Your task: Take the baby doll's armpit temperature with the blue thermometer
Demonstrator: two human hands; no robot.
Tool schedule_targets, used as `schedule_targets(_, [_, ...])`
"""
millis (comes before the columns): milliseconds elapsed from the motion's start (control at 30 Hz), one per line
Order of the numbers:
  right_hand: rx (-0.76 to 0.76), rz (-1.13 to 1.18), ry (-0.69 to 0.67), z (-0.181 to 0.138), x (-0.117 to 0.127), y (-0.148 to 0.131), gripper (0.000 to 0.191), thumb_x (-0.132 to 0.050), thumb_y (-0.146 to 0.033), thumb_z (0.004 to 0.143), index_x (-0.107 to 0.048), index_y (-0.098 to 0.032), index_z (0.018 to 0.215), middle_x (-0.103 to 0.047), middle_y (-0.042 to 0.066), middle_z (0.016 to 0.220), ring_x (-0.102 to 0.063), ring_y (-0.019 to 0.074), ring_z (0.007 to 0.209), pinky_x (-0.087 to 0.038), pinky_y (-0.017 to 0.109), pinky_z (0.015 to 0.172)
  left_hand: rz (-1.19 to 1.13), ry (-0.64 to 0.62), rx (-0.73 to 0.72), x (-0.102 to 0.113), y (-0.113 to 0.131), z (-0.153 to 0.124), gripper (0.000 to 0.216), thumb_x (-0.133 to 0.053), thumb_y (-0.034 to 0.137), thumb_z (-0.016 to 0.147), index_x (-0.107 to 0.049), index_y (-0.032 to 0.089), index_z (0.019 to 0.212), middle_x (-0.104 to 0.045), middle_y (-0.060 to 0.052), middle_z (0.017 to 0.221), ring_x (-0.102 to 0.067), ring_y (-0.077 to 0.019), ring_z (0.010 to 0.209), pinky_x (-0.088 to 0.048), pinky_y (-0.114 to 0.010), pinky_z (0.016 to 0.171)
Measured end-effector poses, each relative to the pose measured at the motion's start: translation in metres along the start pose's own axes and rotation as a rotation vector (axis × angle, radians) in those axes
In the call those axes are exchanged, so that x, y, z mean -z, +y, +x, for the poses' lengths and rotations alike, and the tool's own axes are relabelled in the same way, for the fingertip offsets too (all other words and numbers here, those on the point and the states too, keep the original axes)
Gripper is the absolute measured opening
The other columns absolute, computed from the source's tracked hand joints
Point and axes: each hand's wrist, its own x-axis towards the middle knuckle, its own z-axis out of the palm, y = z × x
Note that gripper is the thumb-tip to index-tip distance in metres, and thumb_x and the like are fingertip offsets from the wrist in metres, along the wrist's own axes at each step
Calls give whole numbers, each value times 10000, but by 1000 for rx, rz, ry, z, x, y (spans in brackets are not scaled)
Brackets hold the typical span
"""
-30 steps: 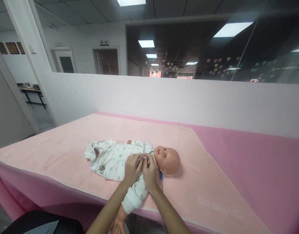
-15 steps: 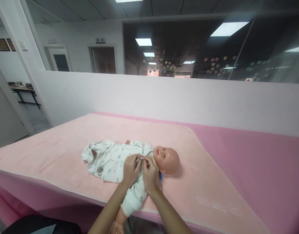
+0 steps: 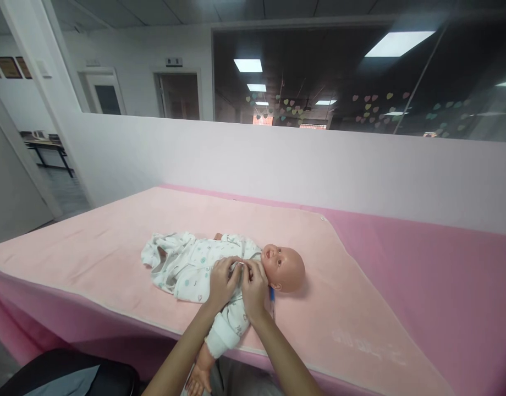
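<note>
A baby doll (image 3: pixel 284 268) lies on its back on a pale pink blanket (image 3: pixel 113 247), head to the right. It wears a white printed romper (image 3: pixel 187 264). One sleeved doll arm (image 3: pixel 220 341) hangs over the table's near edge. My left hand (image 3: pixel 220 284) and my right hand (image 3: pixel 253 289) meet at the doll's chest just below the chin, fingers pinched on the romper's neck opening. A thin blue object (image 3: pixel 271 297) lies beside the doll's neck, partly hidden by my right hand.
The table is covered in a darker pink cloth (image 3: pixel 443 286) that runs to the right. A white low wall (image 3: pixel 278 159) with glass above stands behind the table. A dark chair back (image 3: pixel 67 379) is at the lower left.
Both hands stay pinched at the romper's collar with only small finger shifts. The view moved slightly.
</note>
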Motion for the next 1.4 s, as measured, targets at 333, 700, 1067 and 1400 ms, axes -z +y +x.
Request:
schedule_targets(333, [-107,117,80,-3,2,-2,153,-410,-247,869,-543,-179,904,-610,44,802,-578,160,747,-474,284,672,102,44,-132,22,3,-2,192,-450,246,830,-596,194,943,-649,-54,909,-568,-212,903,-408,-372,836])
schedule_targets(700, [64,-16,-7,-4,3,-5,295,-372,-114,828,-600,-192,998,-617,88,1030,-598,181,954,-519,297,750,132,-10,-112,41,-13,-6,160,-431,227,865,-587,217,902,-638,-37,945,-544,-215,955,-407,-387,852])
schedule_targets(1067, [208,-105,-151,-4,-2,-9,193,-446,-144,856,-609,-210,937,-660,42,831,-638,140,756,-513,243,638,-3,-184,40,48,-13,0,210,-368,300,919,-565,226,930,-621,-44,892,-550,-207,877,-435,-387,832])
schedule_targets(1400, [147,-72,-166,-3,-1,-13,146,-458,-146,860,-592,-203,852,-629,28,758,-603,127,694,-478,232,596,-42,-257,12,58,-19,-3,219,-436,314,895,-599,246,1023,-640,-51,922,-560,-214,911,-448,-393,859])
